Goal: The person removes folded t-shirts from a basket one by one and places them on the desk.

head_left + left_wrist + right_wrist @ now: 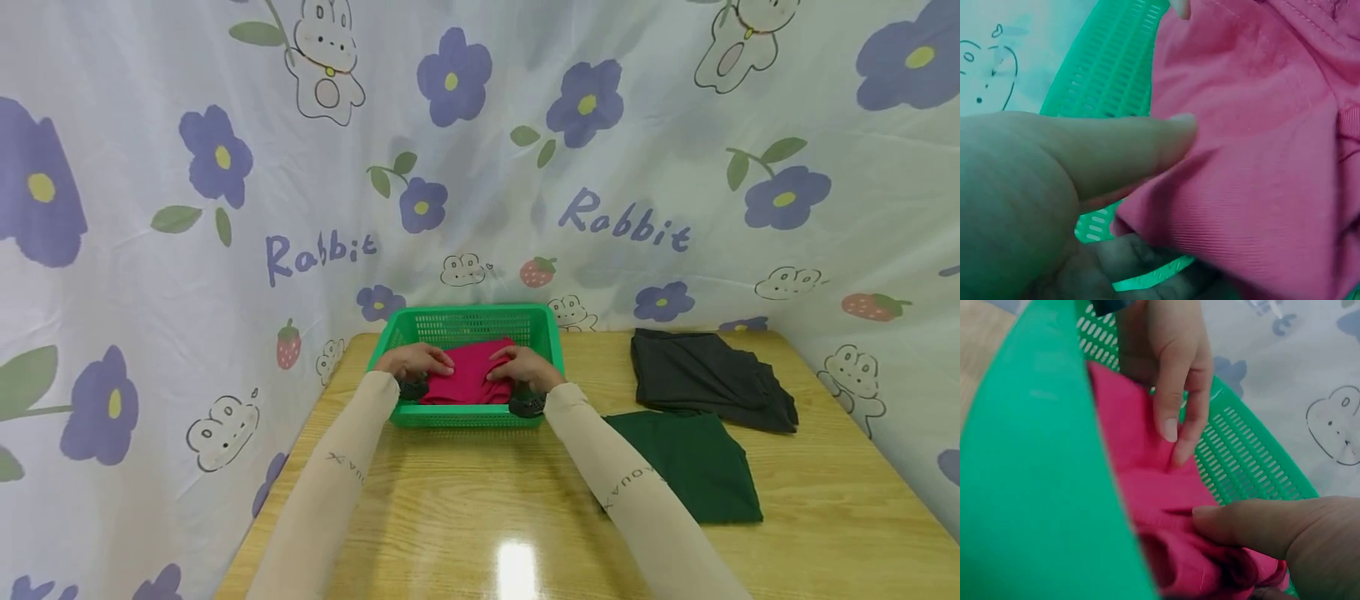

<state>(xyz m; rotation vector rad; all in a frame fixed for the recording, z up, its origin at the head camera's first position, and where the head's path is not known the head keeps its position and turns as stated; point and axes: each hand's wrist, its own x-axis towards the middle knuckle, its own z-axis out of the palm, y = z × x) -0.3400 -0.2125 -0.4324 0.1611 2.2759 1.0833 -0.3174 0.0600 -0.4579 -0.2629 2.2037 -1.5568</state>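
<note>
A folded pink garment with ribbed, stitched parts lies inside a green plastic basket. My left hand pinches the garment's left edge; the left wrist view has the thumb on top of the cloth and the other fingers below it. At the opposite side my right hand grips the bunched edge, its thumb pressed on the folds. The right hand's other fingers are mostly hidden under the cloth. Both wrists reach over the basket's near rim.
Right of the basket, a folded dark grey garment lies on the wooden table. In front of it is a folded dark green garment, partly covered by the right sleeve. A patterned curtain hangs behind the basket.
</note>
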